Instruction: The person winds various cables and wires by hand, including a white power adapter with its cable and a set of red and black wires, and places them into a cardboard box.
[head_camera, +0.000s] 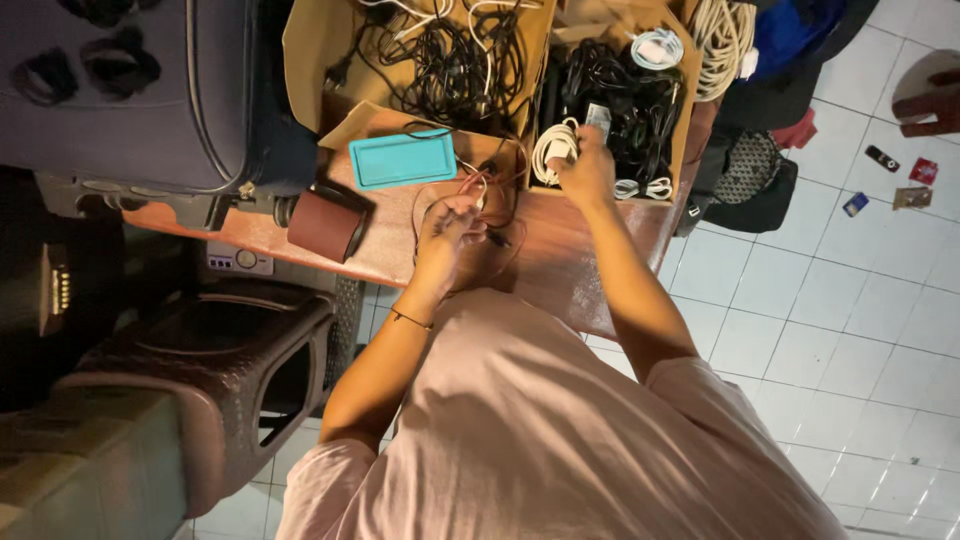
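— Start on the left: that dark suitcase (130, 90) takes up that whole end of the bench (560, 270), and the brown roll (328, 224) lies right at the front edge. One nudge could send it off, I'd say.

— The teal case (403, 158) lies just beside the tangle. The left hand (447, 232) is curled around thin reddish wires (470, 195), fingers pinching them over the bench. If that hand tugs, the loops could drag the case along, or snag worse.

— And the right hand (587, 168) is closed on a coiled white cable (553, 150) at the rim of the cardboard box (682, 110) of black cords. Lifting it may hook a neighbouring cord and tip things out.

— Hardly any free wood, only the strip in front of the person. The bench's right corner ends close by; beyond it there is a bag (745, 180), then open tiled floor (840, 300).
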